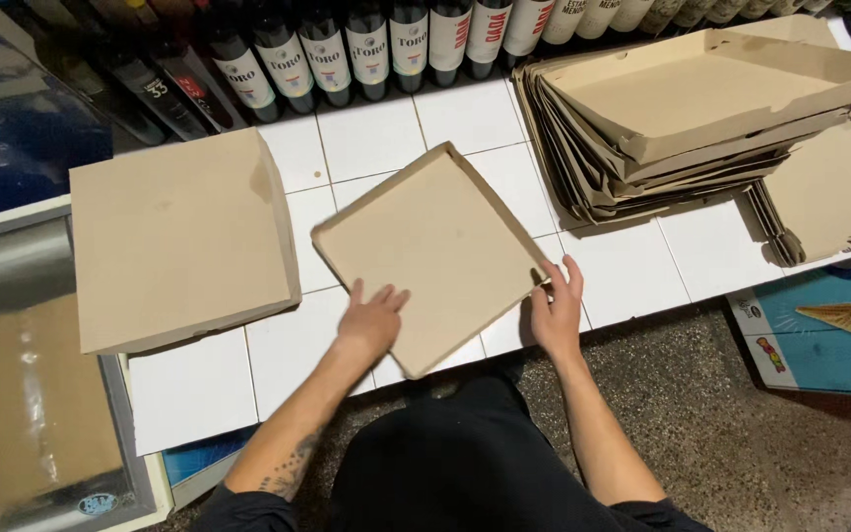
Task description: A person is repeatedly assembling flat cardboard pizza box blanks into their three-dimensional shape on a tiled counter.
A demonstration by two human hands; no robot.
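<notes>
Partly off-frame — bottle row, folded-box stack.

White tiled counter, cardboard boxes, bottles

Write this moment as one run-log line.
left hand: flat inside cardboard tray | right hand: gripping tray's edge | closed box: left | surface: tiled counter

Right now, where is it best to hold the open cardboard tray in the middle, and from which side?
Probably by its two raised side walls near the corner that overhangs the counter edge. The cardboard tray lies flat and turned diagonally on the tiled counter. The left hand rests on its floor; the right hand pinches the right wall. Come from the near side, one hand on each wall.
</notes>
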